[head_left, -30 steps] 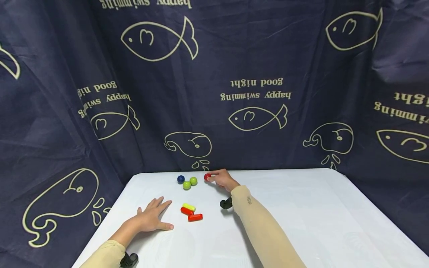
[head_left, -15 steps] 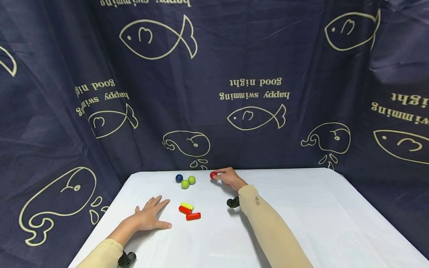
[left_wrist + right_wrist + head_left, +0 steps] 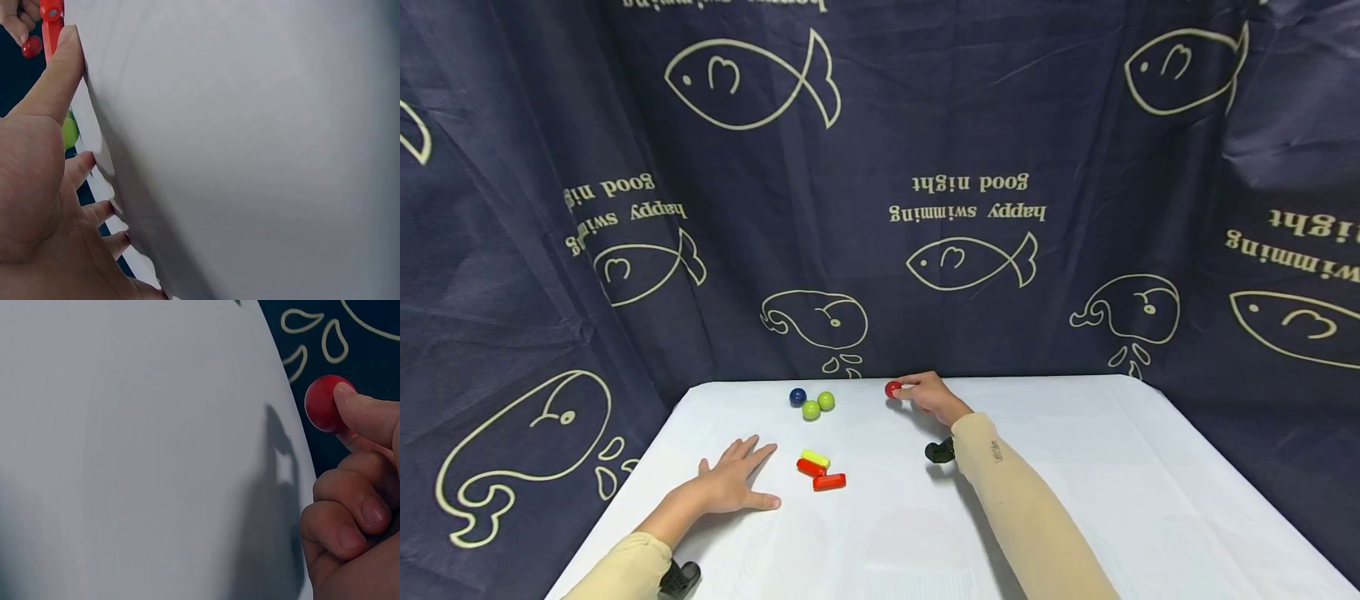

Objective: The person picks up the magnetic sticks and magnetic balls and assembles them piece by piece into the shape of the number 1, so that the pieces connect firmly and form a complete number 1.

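My right hand (image 3: 931, 395) pinches a small red ball (image 3: 892, 390) between thumb and index finger near the table's far edge. In the right wrist view the same red ball (image 3: 324, 404) sits at the fingertips, the other fingers curled in. My left hand (image 3: 730, 483) rests with spread fingers at the left of the table, holding nothing. To its right lie two red cylinder-shaped pieces (image 3: 830, 482) and a yellow one (image 3: 816, 458). Farther back, a dark blue ball (image 3: 797, 397) and two green balls (image 3: 811, 410) are grouped together.
The white table (image 3: 1060, 492) stretches to the right of the right arm. A dark blue curtain (image 3: 850, 183) with fish and whale drawings hangs behind and at the sides. A black wrist device (image 3: 940, 452) hangs below the right sleeve.
My right hand has moved to the right with the red ball, away from the green and blue balls. The left hand stays in place; the view has shifted slightly.
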